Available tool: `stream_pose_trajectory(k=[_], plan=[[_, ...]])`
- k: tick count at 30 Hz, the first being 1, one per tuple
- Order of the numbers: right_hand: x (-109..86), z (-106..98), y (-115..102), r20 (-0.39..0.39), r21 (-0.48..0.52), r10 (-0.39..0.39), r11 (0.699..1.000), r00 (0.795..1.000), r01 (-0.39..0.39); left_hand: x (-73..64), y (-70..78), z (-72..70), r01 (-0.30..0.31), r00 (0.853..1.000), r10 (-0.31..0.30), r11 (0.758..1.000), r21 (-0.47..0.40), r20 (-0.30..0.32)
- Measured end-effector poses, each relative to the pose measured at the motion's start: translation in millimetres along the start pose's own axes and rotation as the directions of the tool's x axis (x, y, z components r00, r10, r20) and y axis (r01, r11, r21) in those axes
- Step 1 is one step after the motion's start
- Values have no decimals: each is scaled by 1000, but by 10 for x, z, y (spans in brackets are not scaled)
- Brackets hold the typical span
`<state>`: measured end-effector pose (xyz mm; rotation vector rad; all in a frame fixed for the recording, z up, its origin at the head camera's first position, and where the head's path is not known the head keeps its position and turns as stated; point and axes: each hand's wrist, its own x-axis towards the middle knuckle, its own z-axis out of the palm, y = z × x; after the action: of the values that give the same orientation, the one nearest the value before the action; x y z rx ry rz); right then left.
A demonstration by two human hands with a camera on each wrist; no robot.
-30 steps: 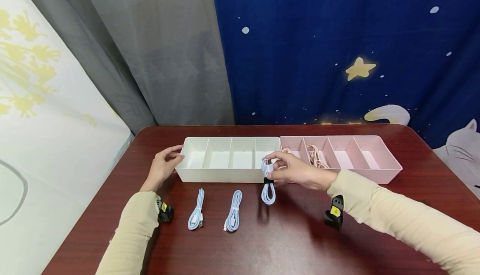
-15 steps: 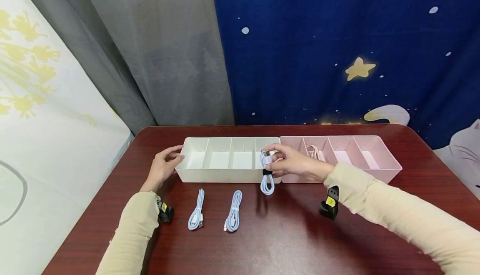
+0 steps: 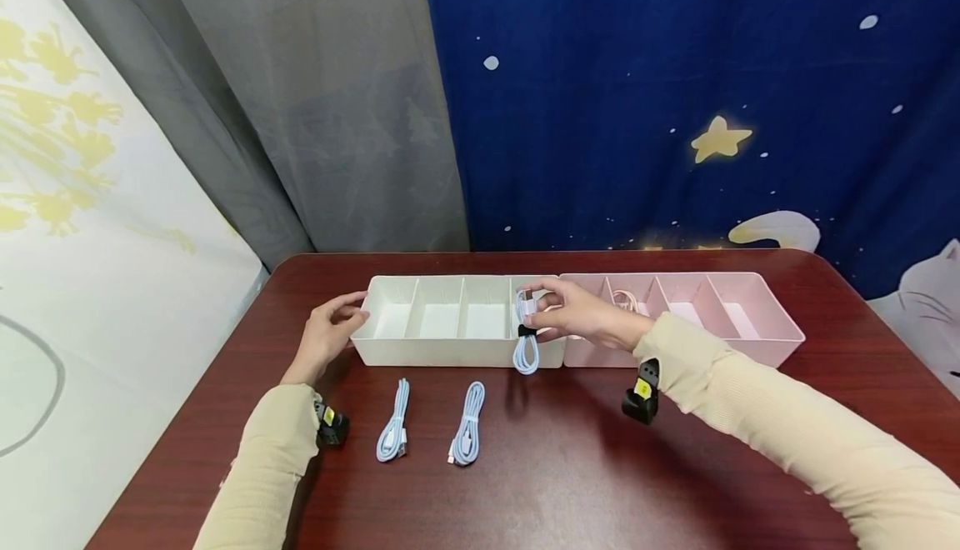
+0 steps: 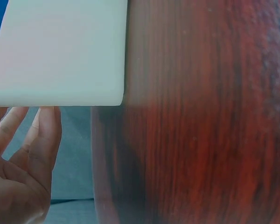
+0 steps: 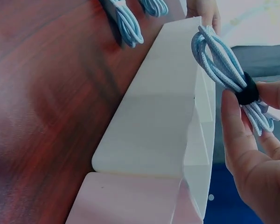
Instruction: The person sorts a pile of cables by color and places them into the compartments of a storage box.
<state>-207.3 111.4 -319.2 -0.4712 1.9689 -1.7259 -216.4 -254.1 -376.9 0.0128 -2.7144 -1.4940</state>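
Note:
My right hand (image 3: 588, 314) pinches a light-blue USB cable (image 5: 224, 65), coiled and bound with a black strap, between thumb and fingers. The coil (image 3: 526, 354) hangs in front of and above the right end of a white divided box (image 3: 442, 352). At the box's left end my left hand (image 3: 324, 335) touches the end wall; in the left wrist view its fingertips (image 4: 49, 114) meet that wall's edge. Two more coiled light-blue cables lie on the table before the box, one on the left (image 3: 393, 425) and one nearer the middle (image 3: 468, 425).
A pink divided box (image 3: 757, 353) abuts the white box on the right. A pink cable (image 3: 625, 300) shows in one of its compartments; my right hand and arm hide part of it. The dark red table (image 3: 570, 483) ends at curtains (image 3: 375, 117) behind.
My right hand has moved left and slightly up with the strapped cable, along the right end of the white box. The left hand has stayed at the box's left end.

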Motion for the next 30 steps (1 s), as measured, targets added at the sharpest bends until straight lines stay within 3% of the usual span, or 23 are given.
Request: stream_pose_trajectory(k=[30], plan=[[231,-221,-46,-97,-39,-11,999,995,7,-7,21,1,-5,1000,6,1000,17,-15]])
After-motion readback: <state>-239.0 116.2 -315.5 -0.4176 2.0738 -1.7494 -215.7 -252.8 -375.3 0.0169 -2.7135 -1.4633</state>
